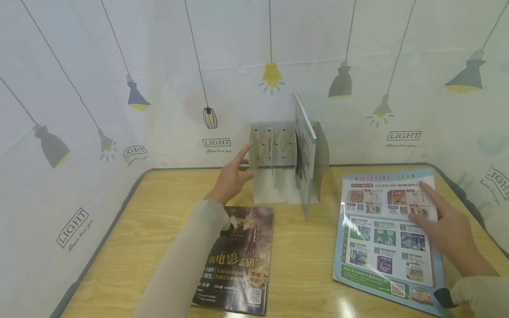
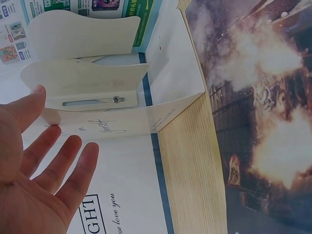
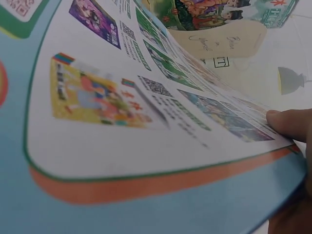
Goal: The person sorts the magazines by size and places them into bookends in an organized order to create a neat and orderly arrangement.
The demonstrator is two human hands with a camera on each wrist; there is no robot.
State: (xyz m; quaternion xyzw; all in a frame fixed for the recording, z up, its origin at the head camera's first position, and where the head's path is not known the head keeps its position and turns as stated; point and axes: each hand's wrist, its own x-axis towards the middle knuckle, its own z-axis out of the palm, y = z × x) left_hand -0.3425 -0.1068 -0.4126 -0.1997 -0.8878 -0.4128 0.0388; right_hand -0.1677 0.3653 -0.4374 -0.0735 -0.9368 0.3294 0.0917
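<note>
My left hand (image 1: pixel 233 177) is at the left end of a pale extendable book stand (image 1: pixel 271 128). Its fingers (image 2: pixel 73 151) are spread and loosely bent beside the stand's end plate, with the thumb on the plate's inner side; whether they touch it is unclear. My right hand (image 1: pixel 448 225) grips the right edge of a blue-bordered magazine (image 1: pixel 384 243), thumb on the printed face and other fingers mostly hidden behind. The magazine is tilted above the table, its sheet bowed in the right wrist view. A thin book (image 1: pixel 308 151) stands upright in the stand's right part.
A dark magazine (image 1: pixel 239 262) with a fiery cover lies on the wooden table (image 1: pixel 146 253), under the left forearm. White cloth (image 1: pixel 167 96) printed with hanging lamps surrounds the table at the back and sides.
</note>
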